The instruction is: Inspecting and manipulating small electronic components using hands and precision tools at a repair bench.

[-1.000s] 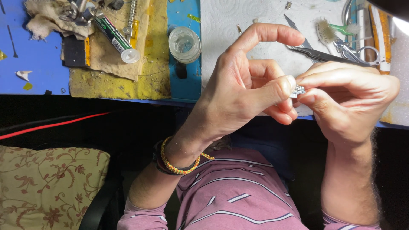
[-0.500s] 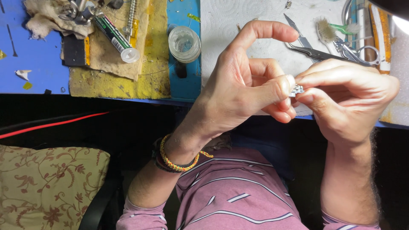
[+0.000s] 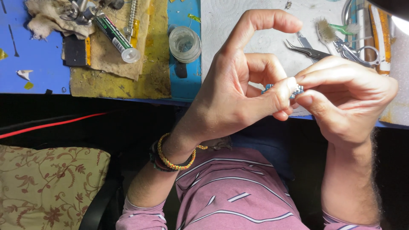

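Both my hands meet at the front edge of a blue workbench (image 3: pixel 38 64) and pinch one small silvery, studded metal piece (image 3: pixel 298 89). My left hand (image 3: pixel 238 98) grips it between thumb and middle fingers, its index finger raised and curled above. My right hand (image 3: pixel 345 102) closes on the piece from the right with thumb and fingertips. Most of the piece is hidden between the fingers. A woven yellow and dark bracelet (image 3: pixel 174 159) circles my left wrist.
Tweezers (image 3: pixel 309 52), a small brush (image 3: pixel 327 32) and scissors (image 3: pixel 362 55) lie on a white mat (image 3: pixel 226 21) behind my hands. A round clear jar (image 3: pixel 184 44), a green tube (image 3: pixel 115 36), a stained brown cloth (image 3: pixel 106 72) and rags sit at the left. A floral cushion (image 3: pixel 47 187) is below left.
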